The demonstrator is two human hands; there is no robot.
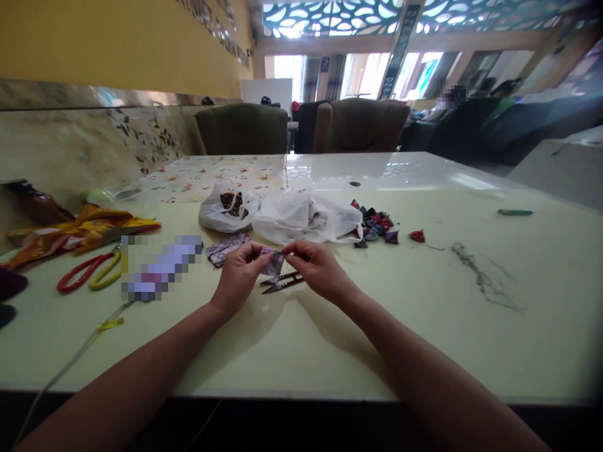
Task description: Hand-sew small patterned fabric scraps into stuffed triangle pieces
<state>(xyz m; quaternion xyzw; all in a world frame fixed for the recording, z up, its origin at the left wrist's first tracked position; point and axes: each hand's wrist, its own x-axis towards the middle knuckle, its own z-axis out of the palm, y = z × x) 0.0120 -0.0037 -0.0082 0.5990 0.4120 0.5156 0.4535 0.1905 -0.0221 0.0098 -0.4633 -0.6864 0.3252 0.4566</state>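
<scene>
Pinched in my left hand (240,267) is a small piece of patterned greyish-purple cloth (273,262). At the cloth's right corner, the fingers of my right hand (320,269) are pressed together; what lies between their tips is too small to make out. A pair of thread snips (282,284) rests on the table just below the cloth, its handle end partly hidden by my right hand. More cloth of the same pattern (226,250) lies flat behind my left hand.
Behind my hands sit a white bag of dark, grainy filling (228,210), another white plastic bag (301,216) and a heap of small stuffed cloth pieces (374,223). Left are red-and-yellow-handled scissors (85,274) and a blurred-out object with a cable (162,270). Tangled thread (475,267) lies right.
</scene>
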